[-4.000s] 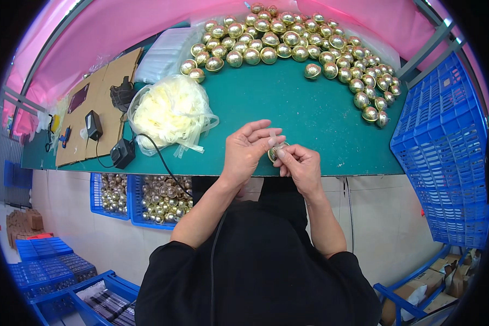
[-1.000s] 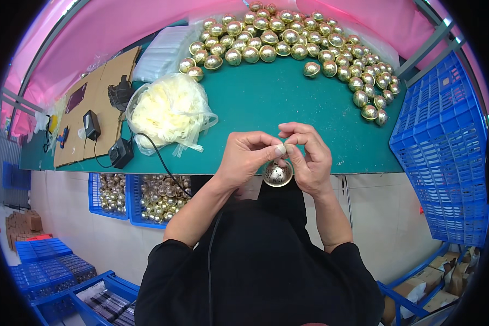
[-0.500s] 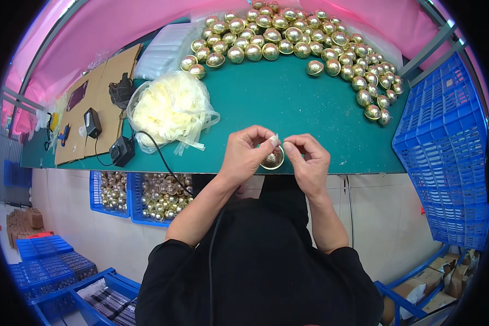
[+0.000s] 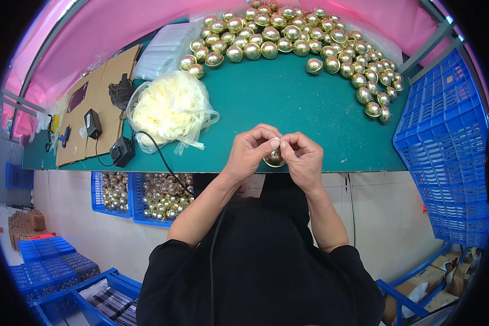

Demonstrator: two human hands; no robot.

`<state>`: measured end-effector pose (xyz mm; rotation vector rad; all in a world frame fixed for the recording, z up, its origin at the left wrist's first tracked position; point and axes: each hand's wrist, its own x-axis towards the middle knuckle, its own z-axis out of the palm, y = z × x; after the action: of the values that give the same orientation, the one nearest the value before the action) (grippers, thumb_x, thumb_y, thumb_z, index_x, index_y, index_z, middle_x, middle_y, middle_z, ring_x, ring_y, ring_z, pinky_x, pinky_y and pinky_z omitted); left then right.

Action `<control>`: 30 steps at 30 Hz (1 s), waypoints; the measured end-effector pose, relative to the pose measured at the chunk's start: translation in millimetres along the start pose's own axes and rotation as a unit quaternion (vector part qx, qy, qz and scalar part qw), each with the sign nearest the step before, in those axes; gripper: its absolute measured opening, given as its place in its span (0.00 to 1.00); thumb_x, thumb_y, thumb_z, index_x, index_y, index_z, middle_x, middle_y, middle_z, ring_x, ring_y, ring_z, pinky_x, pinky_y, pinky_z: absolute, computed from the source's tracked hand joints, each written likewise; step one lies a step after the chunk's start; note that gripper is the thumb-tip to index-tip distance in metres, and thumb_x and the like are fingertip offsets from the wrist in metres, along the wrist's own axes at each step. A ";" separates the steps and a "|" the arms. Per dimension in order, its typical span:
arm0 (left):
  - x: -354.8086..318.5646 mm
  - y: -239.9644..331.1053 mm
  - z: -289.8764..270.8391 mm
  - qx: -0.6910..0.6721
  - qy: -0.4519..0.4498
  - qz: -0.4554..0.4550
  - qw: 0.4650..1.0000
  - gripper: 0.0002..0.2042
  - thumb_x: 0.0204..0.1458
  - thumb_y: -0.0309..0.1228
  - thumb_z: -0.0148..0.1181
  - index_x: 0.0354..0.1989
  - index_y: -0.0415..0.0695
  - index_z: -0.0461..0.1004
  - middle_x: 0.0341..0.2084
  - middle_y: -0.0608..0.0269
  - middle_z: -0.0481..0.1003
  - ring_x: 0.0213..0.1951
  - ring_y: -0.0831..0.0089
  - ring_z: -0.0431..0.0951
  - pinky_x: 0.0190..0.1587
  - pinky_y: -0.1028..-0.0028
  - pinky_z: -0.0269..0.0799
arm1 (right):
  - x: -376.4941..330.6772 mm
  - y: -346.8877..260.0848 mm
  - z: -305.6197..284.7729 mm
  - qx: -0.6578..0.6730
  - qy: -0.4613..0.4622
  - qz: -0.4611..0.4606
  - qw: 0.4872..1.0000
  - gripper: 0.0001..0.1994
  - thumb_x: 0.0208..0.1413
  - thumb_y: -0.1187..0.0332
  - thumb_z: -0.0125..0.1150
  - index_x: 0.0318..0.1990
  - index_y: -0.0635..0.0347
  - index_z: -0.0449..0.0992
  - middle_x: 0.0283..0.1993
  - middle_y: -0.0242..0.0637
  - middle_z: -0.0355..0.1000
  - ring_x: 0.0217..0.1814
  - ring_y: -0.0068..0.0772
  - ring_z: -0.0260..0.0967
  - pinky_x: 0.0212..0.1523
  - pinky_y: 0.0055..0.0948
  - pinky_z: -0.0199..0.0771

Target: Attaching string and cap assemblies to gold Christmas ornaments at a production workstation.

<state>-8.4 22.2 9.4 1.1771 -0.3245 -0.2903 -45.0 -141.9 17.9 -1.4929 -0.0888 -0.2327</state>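
Close to the table's front edge, a shiny gold ball ornament (image 4: 275,158) with a raised rim sits under my fingertips. My left hand (image 4: 250,155) is closed, thumb and forefinger pinching a short bit of pale ribbon (image 4: 277,140) at the top of the ball. From the other side my right hand (image 4: 305,162) closes in a pinch on the same spot, its fingertips meeting those of the left. The fingers hide most of the ribbon and part of the ball.
Many gold balls (image 4: 269,50) spread across the back and right of the green table (image 4: 255,100). A bag of cream ribbons (image 4: 171,108) lies left, by cardboard (image 4: 100,89) and black adapters (image 4: 122,151). Blue crates (image 4: 443,146) stand right; ball-filled bins (image 4: 160,198) sit below the edge.
My right hand has moved left and its fingertips now meet my left hand's at the top of the ball. The ball is more covered by the fingers.
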 end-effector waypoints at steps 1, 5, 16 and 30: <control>1.3 -6.3 -0.6 -0.039 -0.008 0.007 0.999 0.04 0.63 0.26 0.64 0.38 0.38 0.81 0.44 0.63 0.77 0.45 0.77 0.76 0.51 0.73 0.72 | -0.1 1.7 1.6 0.000 0.000 0.000 1.000 0.04 0.66 0.76 0.64 0.39 0.68 0.80 0.34 0.27 0.75 0.33 0.12 0.69 0.33 0.16 0.68; 5.0 -21.8 0.7 -0.110 0.000 0.016 0.994 0.08 0.65 0.31 0.62 0.38 0.40 0.81 0.49 0.60 0.77 0.50 0.74 0.75 0.57 0.70 0.69 | 1.1 13.8 6.0 -0.005 0.035 -0.016 0.999 0.04 0.65 0.76 0.65 0.38 0.68 0.80 0.33 0.27 0.76 0.32 0.12 0.71 0.30 0.17 0.70; 3.3 -30.3 -2.9 -0.160 0.053 -0.039 0.985 0.09 0.66 0.31 0.63 0.41 0.36 0.81 0.44 0.58 0.81 0.43 0.76 0.78 0.47 0.72 0.75 | 3.8 17.8 13.2 0.050 0.055 0.004 0.997 0.03 0.64 0.78 0.64 0.41 0.71 0.80 0.33 0.34 0.80 0.31 0.18 0.78 0.28 0.19 0.78; -3.0 -18.6 10.7 -0.012 0.099 0.028 0.995 0.08 0.64 0.27 0.65 0.45 0.35 0.84 0.43 0.59 0.83 0.43 0.77 0.80 0.51 0.73 0.76 | 6.7 8.3 5.1 -0.157 0.046 -0.113 0.980 0.03 0.63 0.77 0.66 0.39 0.69 0.82 0.33 0.35 0.81 0.31 0.18 0.77 0.30 0.19 0.77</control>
<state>-16.4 7.6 -4.5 1.1612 -0.1799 -0.1260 -36.2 -136.9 11.6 -1.7841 -0.1536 -0.5188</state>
